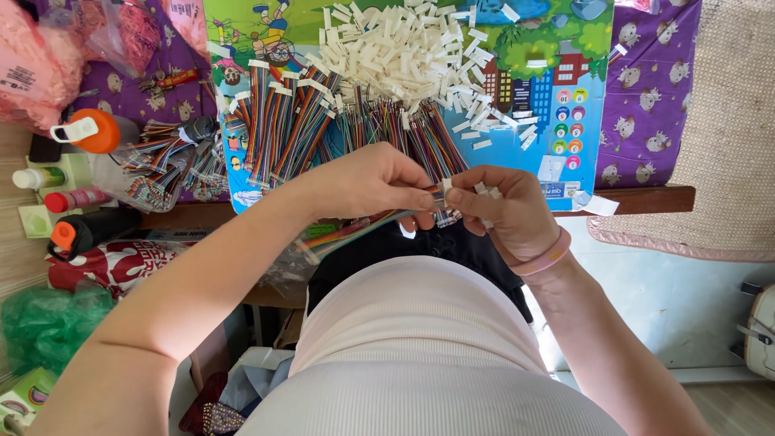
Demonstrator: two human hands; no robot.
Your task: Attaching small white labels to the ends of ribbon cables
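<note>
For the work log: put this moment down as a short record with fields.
left hand: pinches the end of a multicoloured ribbon cable
right hand: holds a small white connector against that cable end
cable: trails down to the left below the hands
table: white connector pile; cable bundles with connectors fitted
left edge: bottles, one with an orange cap

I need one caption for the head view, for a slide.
Two hands, left hand and right hand, pinch a striped ribbon cable near white connectors.
</note>
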